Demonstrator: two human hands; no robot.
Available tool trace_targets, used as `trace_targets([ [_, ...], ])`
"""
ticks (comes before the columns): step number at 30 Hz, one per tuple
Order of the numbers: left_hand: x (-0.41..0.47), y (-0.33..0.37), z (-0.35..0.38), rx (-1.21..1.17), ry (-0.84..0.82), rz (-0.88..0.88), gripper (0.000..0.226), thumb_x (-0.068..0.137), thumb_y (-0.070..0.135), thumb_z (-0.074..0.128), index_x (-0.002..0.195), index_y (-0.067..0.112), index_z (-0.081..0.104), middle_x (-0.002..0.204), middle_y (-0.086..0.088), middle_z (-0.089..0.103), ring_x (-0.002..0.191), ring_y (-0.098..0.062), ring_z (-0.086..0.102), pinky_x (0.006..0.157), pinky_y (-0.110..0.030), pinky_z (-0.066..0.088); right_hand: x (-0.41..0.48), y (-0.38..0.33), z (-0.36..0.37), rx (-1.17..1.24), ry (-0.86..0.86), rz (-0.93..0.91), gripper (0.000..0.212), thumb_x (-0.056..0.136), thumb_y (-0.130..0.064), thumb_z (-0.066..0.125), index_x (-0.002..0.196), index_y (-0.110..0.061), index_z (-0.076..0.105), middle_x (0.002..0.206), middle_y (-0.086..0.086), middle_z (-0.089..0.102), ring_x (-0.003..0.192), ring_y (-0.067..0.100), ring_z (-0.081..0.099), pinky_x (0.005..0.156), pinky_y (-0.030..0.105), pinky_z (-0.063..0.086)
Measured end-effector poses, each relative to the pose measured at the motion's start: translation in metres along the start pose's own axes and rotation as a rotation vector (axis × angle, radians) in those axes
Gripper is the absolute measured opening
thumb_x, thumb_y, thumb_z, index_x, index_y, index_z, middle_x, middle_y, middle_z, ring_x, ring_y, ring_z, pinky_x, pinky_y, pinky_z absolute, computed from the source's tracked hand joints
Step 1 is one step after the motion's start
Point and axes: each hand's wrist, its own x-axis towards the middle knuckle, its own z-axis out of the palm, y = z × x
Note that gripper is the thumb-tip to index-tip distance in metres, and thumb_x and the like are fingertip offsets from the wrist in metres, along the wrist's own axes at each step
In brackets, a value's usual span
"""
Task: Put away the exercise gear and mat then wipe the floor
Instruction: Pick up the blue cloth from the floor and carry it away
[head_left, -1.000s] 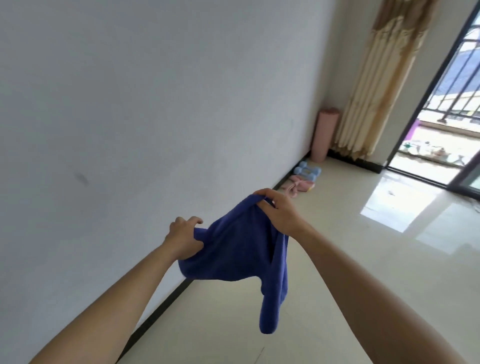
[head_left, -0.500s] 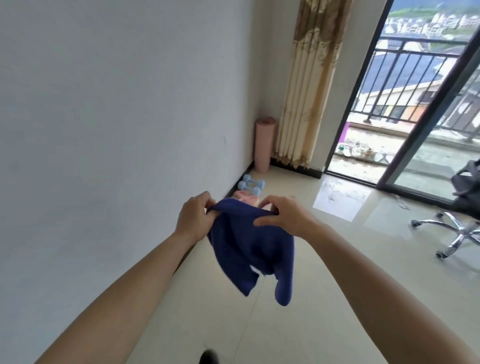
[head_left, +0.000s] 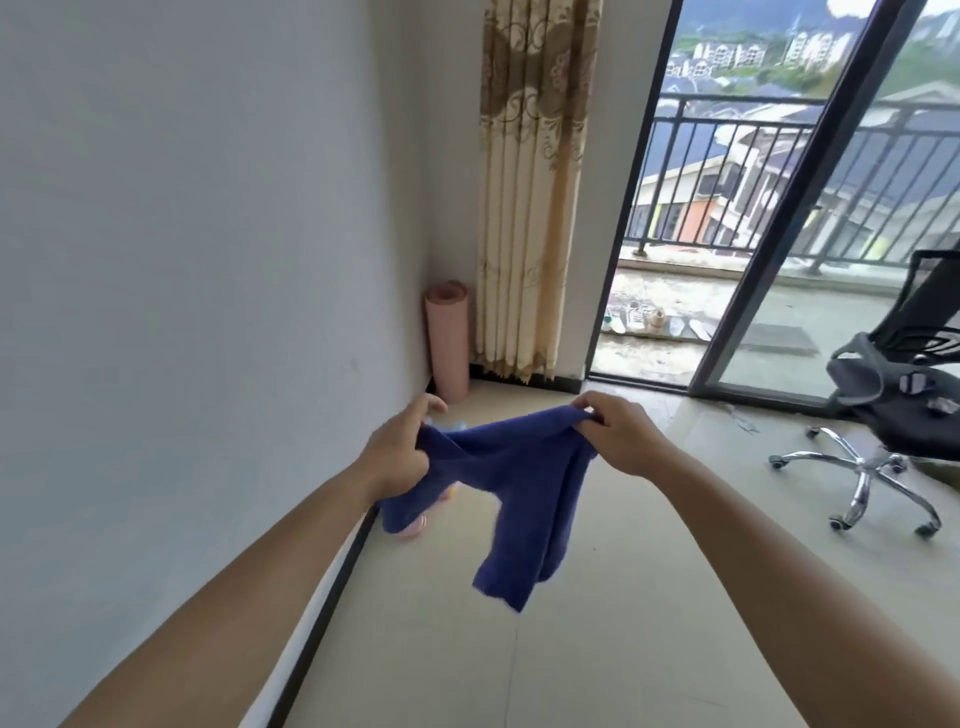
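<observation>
Both hands were raised in front of the body, stretching a blue cloth (head_left: 519, 467) between them above the floor (head_left: 597, 649). The left hand (head_left: 400, 449) had its fingers closed on one bunched end of the cloth, with the forefinger sticking out a little past the fabric. The right hand (head_left: 615, 434) pinched the other end between thumb and curled fingers. The cloth's top edge ran nearly taut from one hand to the other, and the rest hung down in loose folds, the longest flap dangling below and between the hands (clear of the floor).

The rolled pink mat (head_left: 448, 340) stood upright in the far corner, against the white wall (head_left: 182, 260) and just beside the beige curtain (head_left: 530, 182). Something pale blue and something pink lay on the floor by the wall, mostly hidden behind the cloth, too covered to tell what they were. A black office chair (head_left: 893, 384) stood to the right, near the glass balcony door (head_left: 810, 208).
</observation>
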Motion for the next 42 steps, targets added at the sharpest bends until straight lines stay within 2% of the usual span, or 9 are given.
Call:
trace_targets([
  [2, 0.051, 0.004, 0.008, 0.066, -0.105, 0.041, 0.055, 0.064, 0.016, 0.047, 0.109, 0.048, 0.052, 0.097, 0.005, 0.063, 0.09, -0.018, 0.062, 0.085, -0.045, 0.054, 0.043, 0.002, -0.011, 0.032, 0.054, -0.025, 0.021, 0.095, -0.016, 0.049, 0.094, -0.032, 0.064, 0.086, -0.007, 0.066, 0.083, 0.013, 0.061, 0.067, 0.029, 0.047],
  [6, 0.148, 0.019, 0.032, 0.077, -0.031, 0.081, 0.016, 0.075, 0.056, 0.07, 0.085, 0.044, 0.068, 0.088, 0.013, 0.065, 0.083, -0.006, 0.062, 0.073, -0.029, 0.053, 0.133, 0.024, -0.024, 0.055, 0.138, -0.08, 0.02, 0.094, -0.021, 0.048, 0.096, -0.032, 0.065, 0.088, -0.009, 0.068, 0.084, 0.011, 0.062, 0.072, 0.031, 0.051],
  [9, 0.228, 0.025, 0.047, 0.08, 0.216, 0.115, 0.021, 0.089, 0.051, 0.062, 0.08, 0.036, 0.073, 0.072, 0.013, 0.064, 0.07, -0.003, 0.059, 0.065, -0.027, 0.045, 0.208, 0.056, -0.036, -0.019, 0.151, -0.105, 0.018, 0.092, -0.025, 0.048, 0.095, -0.029, 0.065, 0.086, -0.007, 0.068, 0.08, 0.016, 0.062, 0.07, 0.035, 0.053],
  [12, 0.315, 0.033, 0.046, 0.153, 0.397, 0.087, 0.028, 0.096, 0.047, 0.052, 0.108, 0.033, 0.074, 0.096, 0.014, 0.073, 0.087, -0.006, 0.064, 0.076, -0.029, 0.052, 0.293, 0.092, -0.062, -0.045, 0.113, -0.115, 0.015, 0.091, -0.029, 0.053, 0.099, -0.03, 0.065, 0.083, -0.009, 0.067, 0.078, 0.015, 0.062, 0.067, 0.036, 0.054],
  [21, 0.497, 0.05, -0.009, 0.496, 0.591, 0.213, 0.052, 0.088, 0.069, 0.042, 0.1, 0.031, 0.074, 0.077, 0.003, 0.058, 0.06, -0.022, 0.06, 0.056, -0.03, 0.048, 0.524, 0.09, -0.118, 0.044, 0.05, -0.204, 0.011, 0.088, -0.033, 0.059, 0.091, -0.03, 0.07, 0.087, -0.012, 0.069, 0.084, 0.012, 0.062, 0.074, 0.037, 0.055],
  [25, 0.577, 0.023, -0.041, 0.741, 0.599, 0.356, 0.063, 0.075, 0.076, 0.056, 0.104, 0.023, 0.073, 0.069, 0.004, 0.052, 0.054, -0.018, 0.053, 0.042, -0.025, 0.041, 0.634, 0.061, -0.12, 0.026, 0.062, -0.287, 0.011, 0.087, -0.033, 0.058, 0.09, -0.032, 0.069, 0.084, -0.013, 0.068, 0.084, 0.014, 0.061, 0.072, 0.036, 0.054],
  [33, 0.772, -0.046, -0.135, 0.779, 0.948, 0.311, 0.036, 0.101, 0.038, 0.045, 0.108, 0.015, 0.072, 0.079, -0.001, 0.058, 0.07, -0.023, 0.059, 0.042, -0.032, 0.047, 0.867, -0.015, -0.113, 0.001, 0.091, -0.417, 0.006, 0.086, -0.032, 0.064, 0.09, -0.034, 0.069, 0.079, -0.019, 0.063, 0.087, 0.012, 0.062, 0.066, 0.024, 0.044],
  [38, 0.872, -0.047, -0.229, 0.476, 1.049, 0.232, 0.034, 0.097, 0.014, 0.046, 0.123, 0.0, 0.063, 0.097, -0.013, 0.06, 0.084, -0.033, 0.062, 0.067, -0.04, 0.054, 0.981, -0.066, -0.13, -0.007, 0.085, -0.441, 0.014, 0.081, -0.043, 0.076, 0.088, -0.033, 0.069, 0.077, -0.008, 0.066, 0.081, 0.013, 0.06, 0.076, 0.029, 0.048],
  [42, 0.934, -0.022, -0.292, 0.505, 0.911, 0.217, 0.05, 0.079, -0.008, 0.041, 0.122, 0.004, 0.063, 0.112, -0.016, 0.058, 0.103, -0.034, 0.059, 0.09, -0.04, 0.049, 1.055, -0.116, -0.144, 0.086, 0.051, -0.556, 0.01, 0.084, -0.037, 0.076, 0.089, -0.029, 0.071, 0.075, -0.009, 0.065, 0.072, 0.004, 0.058, 0.067, 0.022, 0.044],
])
